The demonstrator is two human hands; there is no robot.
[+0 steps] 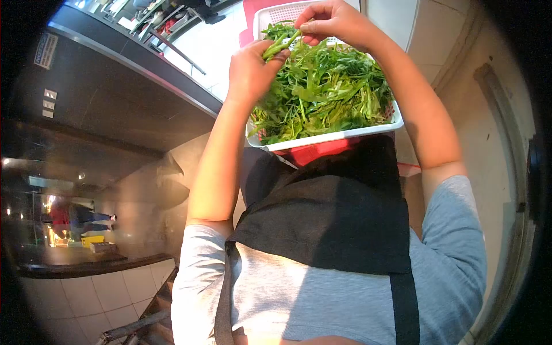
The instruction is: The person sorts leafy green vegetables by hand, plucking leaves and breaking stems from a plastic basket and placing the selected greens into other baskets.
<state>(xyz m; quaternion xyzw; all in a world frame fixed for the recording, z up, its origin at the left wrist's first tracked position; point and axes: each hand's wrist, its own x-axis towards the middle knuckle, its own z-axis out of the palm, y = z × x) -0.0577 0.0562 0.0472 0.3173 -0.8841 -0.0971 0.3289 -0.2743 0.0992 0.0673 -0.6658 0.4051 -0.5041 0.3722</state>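
Note:
My left hand (252,69) is closed around a small bunch of green vegetable stems (279,48), which stick out between thumb and fingers. At the upper end of these stems my right hand (339,24) pinches with thumb and forefinger. Both hands are above the far part of a white plastic basket (328,138) with perforated sides. Loose leafy greens (330,89) with long stems fill the basket in a tangled heap. Whether a separate piece sits between my right fingertips is too small to tell.
Something red (316,153) lies under the basket, close to my black apron (322,224). A dark panel (115,86) runs along the left, and a pale tiled wall (443,40) stands at the right. Shelving with items (155,23) is at the far upper left.

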